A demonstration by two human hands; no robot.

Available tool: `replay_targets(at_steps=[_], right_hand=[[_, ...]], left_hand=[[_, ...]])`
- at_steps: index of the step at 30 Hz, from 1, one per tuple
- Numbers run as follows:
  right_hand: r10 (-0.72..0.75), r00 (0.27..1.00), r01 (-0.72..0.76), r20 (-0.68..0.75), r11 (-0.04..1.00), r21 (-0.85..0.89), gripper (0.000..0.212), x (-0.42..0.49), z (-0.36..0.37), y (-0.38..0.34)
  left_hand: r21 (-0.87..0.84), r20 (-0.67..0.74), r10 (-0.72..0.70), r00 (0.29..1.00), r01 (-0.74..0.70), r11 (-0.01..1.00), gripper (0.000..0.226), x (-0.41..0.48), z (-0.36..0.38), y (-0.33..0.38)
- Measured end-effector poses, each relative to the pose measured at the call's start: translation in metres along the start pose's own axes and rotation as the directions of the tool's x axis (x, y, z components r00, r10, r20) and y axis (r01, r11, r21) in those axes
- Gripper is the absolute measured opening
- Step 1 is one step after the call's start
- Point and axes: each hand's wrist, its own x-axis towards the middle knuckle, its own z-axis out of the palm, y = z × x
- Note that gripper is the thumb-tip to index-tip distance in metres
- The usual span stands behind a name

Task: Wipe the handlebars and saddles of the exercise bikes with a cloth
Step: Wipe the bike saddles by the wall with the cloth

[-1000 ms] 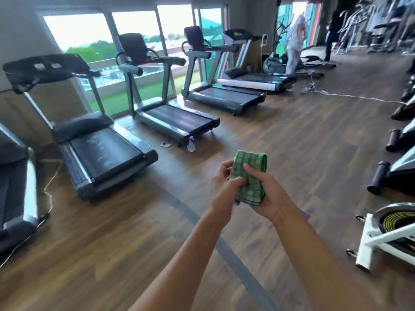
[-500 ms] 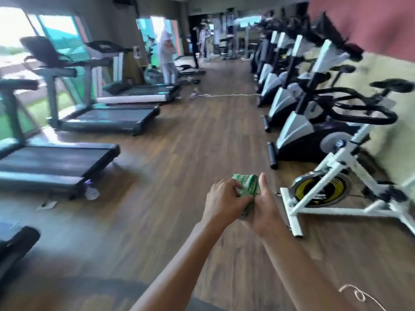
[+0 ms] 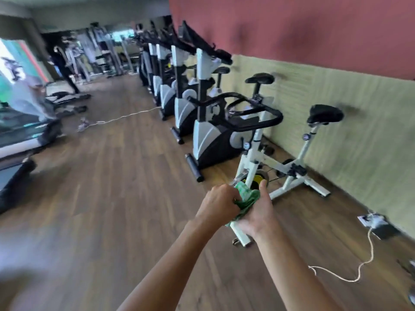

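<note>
A green checked cloth (image 3: 247, 196) is bunched between both my hands, held out in front of me. My left hand (image 3: 216, 204) grips its left side and my right hand (image 3: 259, 215) grips it from the right, thumb up. Just beyond stands a white spin bike (image 3: 292, 173) with a black looped handlebar (image 3: 258, 112) and a black saddle (image 3: 324, 113). Both hands are short of the bike and well below its handlebar. More exercise bikes (image 3: 203, 122) stand in a row behind it along the wall.
Treadmills (image 3: 20, 140) line the left side. A person (image 3: 29, 97) stands far left. One white cable (image 3: 121, 117) crosses the wooden floor, while another (image 3: 368, 250) runs from a floor socket (image 3: 372, 221) at the right. A wide floor aisle runs between the rows.
The view has swung right, from the treadmills to the bike row. The white spin bike is now closer, straight ahead. Both hands still hold the cloth.
</note>
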Motion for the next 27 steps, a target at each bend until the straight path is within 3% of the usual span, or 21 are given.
replay_targets(at_steps=[3, 6, 9, 12, 16, 20, 25, 27], right_hand=[[-0.097, 0.993, 0.096, -0.061, 0.995, -0.011, 0.077, 0.037, -0.003, -0.056], [-0.166, 0.98, 0.162, -0.107, 0.986, -0.05, 0.034, 0.064, -0.009, -0.106], [-0.253, 0.939, 0.243, -0.233, 0.967, -0.071, 0.019, 0.089, -0.018, -0.152], [-0.377, 0.879, 0.37, -0.292, 0.925, -0.081, 0.023, 0.112, -0.021, -0.202], [-0.458, 0.822, 0.454, -0.34, 0.886, -0.095, 0.027, 0.147, -0.031, -0.271], [-0.506, 0.778, 0.5, -0.371, 0.857, -0.121, 0.028, 0.177, -0.039, -0.348], [-0.529, 0.738, 0.478, -0.419, 0.848, -0.228, 0.033, 0.202, -0.056, -0.415], [-0.568, 0.71, 0.502, -0.416, 0.823, -0.267, 0.029, 0.219, -0.071, -0.447]], left_hand=[[-0.149, 0.112, 0.079, 0.991, -0.062, 0.987, 0.021, 0.074, -0.003, 0.018], [-0.292, 0.044, 0.049, 0.998, -0.034, 0.956, 0.034, 0.144, 0.003, 0.04], [-0.427, 0.05, 0.062, 0.997, -0.034, 0.904, 0.028, 0.209, 0.015, 0.068], [-0.569, 0.252, 0.111, 0.961, 0.054, 0.821, 0.03, 0.273, 0.035, 0.096], [-0.676, 0.379, 0.273, 0.884, 0.063, 0.735, 0.031, 0.354, 0.05, 0.141], [-0.769, 0.498, 0.489, 0.716, 0.104, 0.63, 0.039, 0.44, 0.066, 0.184], [-0.783, 0.542, 0.583, 0.605, 0.113, 0.611, 0.038, 0.512, 0.097, 0.227], [-0.789, 0.547, 0.577, 0.607, 0.144, 0.597, 0.04, 0.547, 0.113, 0.251]])
